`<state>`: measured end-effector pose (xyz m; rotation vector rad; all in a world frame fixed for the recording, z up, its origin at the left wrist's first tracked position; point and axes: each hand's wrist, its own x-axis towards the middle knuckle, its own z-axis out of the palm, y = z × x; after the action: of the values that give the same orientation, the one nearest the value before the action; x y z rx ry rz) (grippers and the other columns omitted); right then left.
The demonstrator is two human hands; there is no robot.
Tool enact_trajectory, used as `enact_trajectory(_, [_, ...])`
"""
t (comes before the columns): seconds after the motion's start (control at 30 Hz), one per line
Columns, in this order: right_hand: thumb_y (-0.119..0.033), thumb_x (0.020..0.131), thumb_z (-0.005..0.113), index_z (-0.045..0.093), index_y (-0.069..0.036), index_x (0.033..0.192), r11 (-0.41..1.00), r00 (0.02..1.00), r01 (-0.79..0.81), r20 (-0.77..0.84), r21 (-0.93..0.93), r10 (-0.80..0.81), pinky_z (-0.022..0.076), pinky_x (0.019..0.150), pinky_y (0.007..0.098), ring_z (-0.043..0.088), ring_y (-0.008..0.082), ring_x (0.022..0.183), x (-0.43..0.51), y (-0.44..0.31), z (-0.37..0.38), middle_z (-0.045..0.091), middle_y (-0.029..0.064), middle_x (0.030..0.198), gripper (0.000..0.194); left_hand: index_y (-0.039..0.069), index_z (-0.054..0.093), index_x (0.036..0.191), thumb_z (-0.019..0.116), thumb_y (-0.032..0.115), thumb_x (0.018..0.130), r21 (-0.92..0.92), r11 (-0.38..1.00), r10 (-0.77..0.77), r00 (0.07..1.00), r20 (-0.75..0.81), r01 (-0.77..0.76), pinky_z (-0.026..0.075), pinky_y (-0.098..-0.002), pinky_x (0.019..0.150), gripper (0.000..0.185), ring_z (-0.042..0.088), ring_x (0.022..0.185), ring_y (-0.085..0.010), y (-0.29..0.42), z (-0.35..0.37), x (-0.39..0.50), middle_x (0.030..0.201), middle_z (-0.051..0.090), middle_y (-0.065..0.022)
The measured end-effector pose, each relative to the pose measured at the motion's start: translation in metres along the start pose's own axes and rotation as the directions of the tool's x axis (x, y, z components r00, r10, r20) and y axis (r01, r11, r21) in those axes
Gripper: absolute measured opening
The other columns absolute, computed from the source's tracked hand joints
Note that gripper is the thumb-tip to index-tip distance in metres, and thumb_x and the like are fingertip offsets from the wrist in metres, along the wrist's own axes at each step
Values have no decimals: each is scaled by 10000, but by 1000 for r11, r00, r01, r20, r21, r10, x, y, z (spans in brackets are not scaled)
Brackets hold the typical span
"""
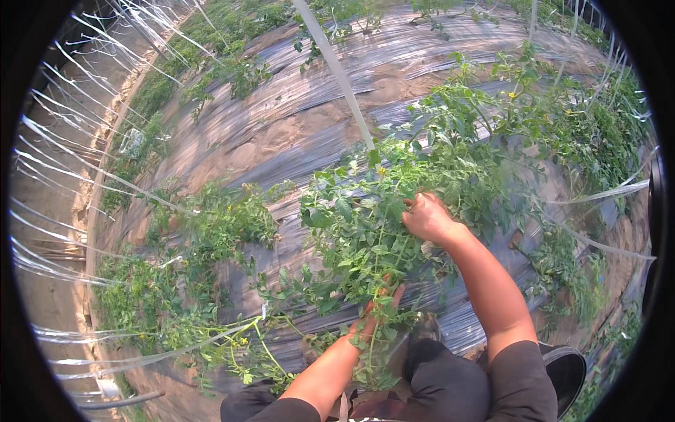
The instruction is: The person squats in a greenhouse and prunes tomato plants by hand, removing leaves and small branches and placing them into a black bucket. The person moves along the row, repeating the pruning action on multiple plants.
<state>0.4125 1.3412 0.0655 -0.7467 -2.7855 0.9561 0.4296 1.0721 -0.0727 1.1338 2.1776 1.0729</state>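
Leafy tomato plants with small yellow flowers fill the middle of the head view. My right hand is bent in among the upper foliage, its fingers partly covered by leaves; what they touch cannot be made out. Lower down, my left hand reaches into the same plants with fingers spread apart, and stems and leaves hide much of it. A tomato stem runs across the left wrist.
Black plastic mulch film and sandy soil lie between rows. White twine stretches in from the left, more at right. A pale pole rises beyond the plants. A black bucket stands beside my right upper arm.
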Motion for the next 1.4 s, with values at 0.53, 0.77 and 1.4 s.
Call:
enact_trajectory(0.53, [-298,964,679,611,20,1414,865,990,-133,23,484,139,444,1162,397,606,347,1346,77,24,16,639,237,1424,555,27,458,1552,481,236,1112,-535,758,-385,918,96,373,408,-418,1139,488,575,1305,-328,18,-47,-111,1470,571,-213])
enact_trajectory(0.77, [-286,961,710,732,42,1160,730,918,-333,29,597,395,561,893,378,748,269,973,-41,63,89,780,190,1036,384,-15,556,1410,466,311,1136,-603,773,-379,905,-193,195,410,-418,1147,435,559,1318,-272,16,-66,-63,1380,618,-150])
enact_trajectory(1.4, [-166,988,678,618,62,1364,469,808,-559,576,683,124,563,862,329,713,192,984,-91,51,263,744,135,1145,443,58,429,1574,510,412,1115,-837,496,-417,909,2,229,388,-455,1209,586,486,1455,-284,-56,-128,-30,1559,507,-114])
